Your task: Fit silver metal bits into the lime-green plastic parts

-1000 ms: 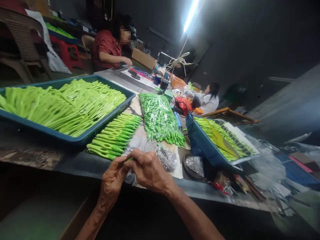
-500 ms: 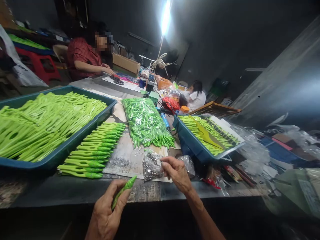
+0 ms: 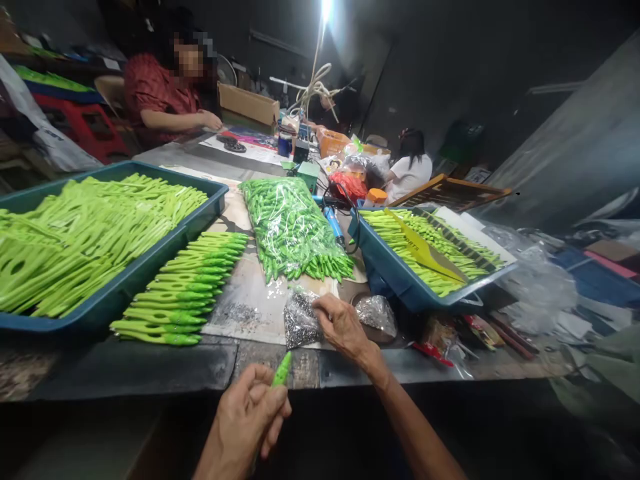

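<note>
Head view, nearest first: the left hand (image 3: 250,420) is clenched around a slim green plastic pen barrel (image 3: 281,370), whose pointed tip pokes up above the thumb at the near edge of the dark worktable (image 3: 125,367). A second ago both hands were working together on this piece; since then they have parted. The left has drawn back toward the body with the barrel, while the right hand (image 3: 343,327) has gone out to a small clear bag of tiny metal parts (image 3: 300,320). Its bent fingertips rest on the bag, and whether they pinch anything I cannot tell. Just right lies a second small crinkled clear bag (image 3: 377,313). To the left is a neat row of green pens (image 3: 185,287) beside a big teal tray (image 3: 150,267) heaped with green pieces. Farther off are a large clear sack of green parts (image 3: 293,227), a right-hand teal tray (image 3: 395,273), and a seated person in a red shirt (image 3: 150,93).
</note>
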Demonstrator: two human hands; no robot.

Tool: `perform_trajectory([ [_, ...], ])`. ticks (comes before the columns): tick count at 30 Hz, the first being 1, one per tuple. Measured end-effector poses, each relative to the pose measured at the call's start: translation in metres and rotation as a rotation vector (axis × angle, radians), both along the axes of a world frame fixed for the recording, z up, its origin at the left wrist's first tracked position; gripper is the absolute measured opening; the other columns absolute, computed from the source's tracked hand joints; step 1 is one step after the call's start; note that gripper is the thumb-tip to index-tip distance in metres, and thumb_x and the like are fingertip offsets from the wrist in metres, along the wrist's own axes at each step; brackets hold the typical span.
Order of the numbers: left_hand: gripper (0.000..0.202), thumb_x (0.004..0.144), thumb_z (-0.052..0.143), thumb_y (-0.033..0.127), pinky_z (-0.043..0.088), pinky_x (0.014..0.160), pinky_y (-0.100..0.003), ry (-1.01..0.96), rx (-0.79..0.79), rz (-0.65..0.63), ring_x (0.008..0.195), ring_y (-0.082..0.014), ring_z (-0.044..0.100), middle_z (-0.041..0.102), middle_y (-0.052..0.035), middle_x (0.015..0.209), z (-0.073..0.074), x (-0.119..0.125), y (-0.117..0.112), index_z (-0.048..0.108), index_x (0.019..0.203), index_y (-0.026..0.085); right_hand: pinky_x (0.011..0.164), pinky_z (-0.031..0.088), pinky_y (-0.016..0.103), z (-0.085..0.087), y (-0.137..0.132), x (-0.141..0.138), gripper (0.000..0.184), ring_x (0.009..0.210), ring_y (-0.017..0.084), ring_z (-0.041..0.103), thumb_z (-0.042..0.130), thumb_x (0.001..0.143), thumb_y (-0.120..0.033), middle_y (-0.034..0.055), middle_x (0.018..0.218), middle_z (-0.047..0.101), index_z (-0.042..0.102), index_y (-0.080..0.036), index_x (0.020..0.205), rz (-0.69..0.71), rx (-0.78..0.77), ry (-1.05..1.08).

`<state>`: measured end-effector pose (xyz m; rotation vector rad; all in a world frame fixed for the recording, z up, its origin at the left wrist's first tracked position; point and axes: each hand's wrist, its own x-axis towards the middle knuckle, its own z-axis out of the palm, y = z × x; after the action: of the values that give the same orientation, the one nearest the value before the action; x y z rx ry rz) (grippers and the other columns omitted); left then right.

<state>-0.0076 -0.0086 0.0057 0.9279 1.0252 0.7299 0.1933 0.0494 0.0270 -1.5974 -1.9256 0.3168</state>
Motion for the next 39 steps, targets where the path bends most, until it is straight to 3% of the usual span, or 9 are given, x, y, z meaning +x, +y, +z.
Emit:
perform_trajectory([
  [9,0.022,0.086,0.049,0.039,0.028,0.044,-0.016,-0.034,0.072,-0.067,0.048,-0.0042,0.039,0.058,0.0023,0.069,0.019,0.006,-0.001,0.043,0.086,0.018,0.07,0.038,0.025,-0.009,-0.006,0.004,0.015,0.077,0.017,0.057,0.046,0.083,-0.007,0.0055,0.083,0.061,0.059,-0.014,0.085,-0.011,-0.006,-0.054],
  [19,0.024,0.084,0.05,0.041,0.029,0.044,-0.017,0.075,0.116,-0.032,0.048,-0.0059,0.039,0.058,0.0017,0.066,0.012,0.013,0.005,0.044,0.086,0.018,0.069,0.036,0.024,-0.009,-0.003,0.004,0.015,0.081,0.015,0.056,0.048,0.085,-0.008,0.0035,0.086,0.06,0.058,-0.016,0.093,0.048,-0.062,-0.247],
  [28,0.024,0.084,0.051,0.041,0.028,0.042,-0.017,0.094,0.146,0.017,0.047,-0.0055,0.038,0.059,0.0011,0.066,0.006,0.014,0.011,0.044,0.085,0.018,0.06,0.03,0.027,-0.024,0.011,-0.002,0.014,0.071,0.017,0.051,0.044,0.087,-0.013,0.0058,0.088,0.059,0.057,-0.018,0.093,0.07,-0.09,-0.479],
  [34,0.024,0.08,0.055,0.04,0.03,0.041,-0.016,0.046,0.14,0.077,0.046,-0.0055,0.041,0.059,0.001,0.063,0.013,0.015,0.018,0.046,0.082,0.017,0.065,0.032,0.028,-0.03,0.012,-0.001,0.013,0.075,0.018,0.05,0.042,0.086,-0.012,0.0067,0.088,0.057,0.052,-0.017,0.093,0.065,-0.065,-0.505],
  [39,0.023,0.081,0.054,0.037,0.035,0.042,-0.018,0.058,0.154,0.116,0.048,-0.0073,0.047,0.061,0.0006,0.065,0.014,0.011,0.023,0.044,0.086,0.017,0.061,0.031,0.028,-0.026,0.012,0.001,0.01,0.069,0.017,0.049,0.04,0.087,-0.013,0.0066,0.081,0.056,0.05,-0.016,0.087,0.046,-0.051,-0.457],
])
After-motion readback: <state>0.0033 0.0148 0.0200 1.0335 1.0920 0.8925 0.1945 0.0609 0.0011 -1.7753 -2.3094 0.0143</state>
